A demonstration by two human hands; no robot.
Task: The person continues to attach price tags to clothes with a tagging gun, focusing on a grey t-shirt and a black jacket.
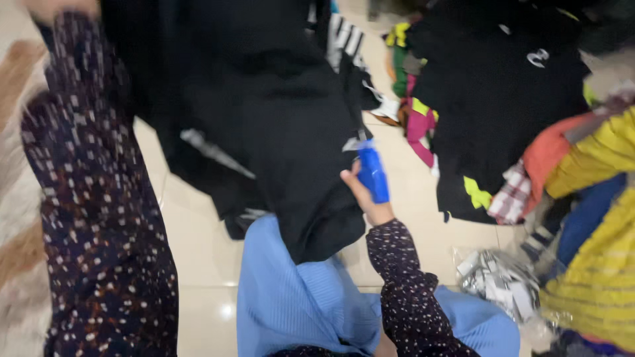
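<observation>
Person is sitting on the glossy cream tiled floor (198,244), holding up a large black fabric garment (291,132) in front of them. Left arm in a dark speckled sleeve (99,218) is raised high; the left hand (56,6) is almost cut off at the top edge, so I cannot tell whether its grip is clenched on the cloth or not. It sits at the garment's upper corner, so probably pinching it, but that is a guess.

Right hand (366,195) is wrapped around a small blue plastic handheld tool (372,173), grip clenched on it, tip pressing at the garment's right edge where a small white paper tag (350,143) is hanging. Looks like a tagging gun, though blur is hiding the detail.

Step in hand, as I read it: tagging or de-tagging this piece at its edge.

Garment is hanging over a light blue ribbed cloth (297,304) across the lap. To the right: a black heap of clothes (496,92), yellow knitwear (595,264), an orange piece (546,155), and a clear plastic bag of white tags (499,281) on the floor.

Next move is calling for the cloth being held taut, the tool tip staying square to the edge, and fingers staying clear of the tip.
</observation>
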